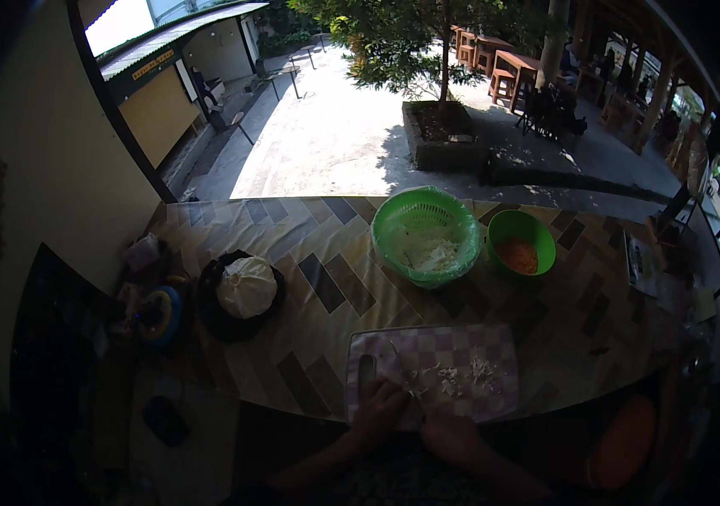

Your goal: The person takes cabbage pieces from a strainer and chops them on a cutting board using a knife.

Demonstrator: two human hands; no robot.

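Note:
A checkered pink-and-white cutting board (360, 346) lies at the table's near edge, with shredded white pieces, apparently cabbage (450, 386), scattered over it. My right hand (451, 437) is closed around the handle of a knife (402, 364), whose blade points away and to the left across the board. On the board's left part, beside the blade, rests my left hand (379, 405) with its fingers curled together. Shadow hides whatever is under those fingers. Beyond the board stands a green basket (385, 202), lined with clear plastic and holding shredded cabbage (436, 251).
Right of the basket is a green bowl (537, 221) with shredded orange food (517, 255). A pale cabbage (247, 287) sits on black plastic (212, 316) at left, near a round blue-rimmed item (176, 316). Outside, a tree planter (444, 152) and wooden tables (518, 61) stand beyond the table.

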